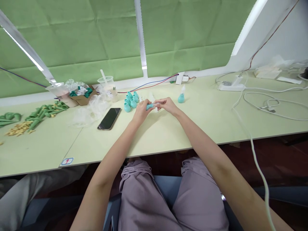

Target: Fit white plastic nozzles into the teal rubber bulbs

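Note:
My left hand (141, 110) is closed around a turquoise rubber bulb (149, 106), held on its side just above the table. The fingers of my right hand (167, 105) pinch a small clear nozzle (156, 104) at the bulb's mouth; how far it sits inside, I cannot tell. Left of my hands stand several loose turquoise bulbs (127, 107) with open tops. Some clear nozzles (151, 96) lie behind my hands, partly hidden by them. To the right, one bulb (181, 98) stands upright with a clear nozzle (183, 89) in its top.
A phone (109, 119) lies left of my arms, near a crumpled plastic bag (90, 110), a cup with a straw (108, 87) and a small cardboard box (84, 98). Green and yellow pieces (39, 115) are piled far left. A power strip (231, 86) and white cables (271, 100) lie right.

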Action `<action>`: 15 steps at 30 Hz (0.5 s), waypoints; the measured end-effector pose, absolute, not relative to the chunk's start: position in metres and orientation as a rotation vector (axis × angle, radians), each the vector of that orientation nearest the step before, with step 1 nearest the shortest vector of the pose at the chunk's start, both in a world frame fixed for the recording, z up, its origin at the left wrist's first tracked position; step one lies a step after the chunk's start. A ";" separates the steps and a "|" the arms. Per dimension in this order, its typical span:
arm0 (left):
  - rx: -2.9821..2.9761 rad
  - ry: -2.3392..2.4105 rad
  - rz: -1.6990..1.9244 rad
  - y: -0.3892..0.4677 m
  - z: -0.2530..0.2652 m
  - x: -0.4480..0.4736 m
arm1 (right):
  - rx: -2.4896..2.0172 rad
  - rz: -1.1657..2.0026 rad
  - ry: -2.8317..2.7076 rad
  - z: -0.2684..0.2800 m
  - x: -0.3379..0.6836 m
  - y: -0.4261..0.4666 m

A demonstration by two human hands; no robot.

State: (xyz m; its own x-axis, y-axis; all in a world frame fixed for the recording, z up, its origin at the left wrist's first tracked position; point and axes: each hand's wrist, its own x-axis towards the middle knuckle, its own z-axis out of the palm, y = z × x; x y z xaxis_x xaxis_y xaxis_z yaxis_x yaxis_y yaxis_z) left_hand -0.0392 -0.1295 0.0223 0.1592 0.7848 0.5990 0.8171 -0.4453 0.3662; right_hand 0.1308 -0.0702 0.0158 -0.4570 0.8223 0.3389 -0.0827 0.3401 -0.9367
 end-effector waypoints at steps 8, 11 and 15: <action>-2.403 -1.573 -1.210 -0.126 0.019 -0.041 | -0.723 1.228 -1.706 0.016 0.127 -0.073; -2.346 -1.566 -1.514 -0.126 0.022 -0.039 | -0.662 1.145 -1.680 0.025 0.124 -0.081; -2.334 -1.596 -1.960 -0.123 0.024 -0.036 | -0.627 1.073 -1.691 0.029 0.123 -0.085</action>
